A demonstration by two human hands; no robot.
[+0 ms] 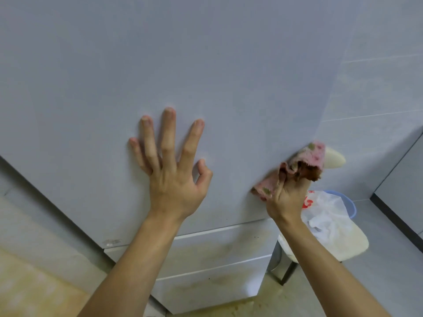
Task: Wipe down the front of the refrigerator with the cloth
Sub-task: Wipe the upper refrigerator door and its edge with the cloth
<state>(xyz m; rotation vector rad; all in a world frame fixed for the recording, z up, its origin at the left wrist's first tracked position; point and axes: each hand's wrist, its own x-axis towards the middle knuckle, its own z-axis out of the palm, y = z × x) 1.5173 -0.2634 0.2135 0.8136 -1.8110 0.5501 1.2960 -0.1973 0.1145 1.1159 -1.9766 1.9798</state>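
At the right edge of the pale grey refrigerator door (206, 76), the right hand (286, 200) clenched a soft, limp pink patterned cloth (313, 154), best gripped bunched, while the left hand (171, 175) lay splayed flat, grasping nothing.

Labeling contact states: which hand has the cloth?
The right hand, at the fridge door's right edge, grips the pink cloth. The left hand lies flat, empty.

Pale grey-white refrigerator door (160, 65), plain. Pink terry cloth (313, 154), olive-green spots, brown underside. Round blue plastic basin (351, 208). White plastic bag (325, 213), red print. Yellowish tiled floor (29, 282).
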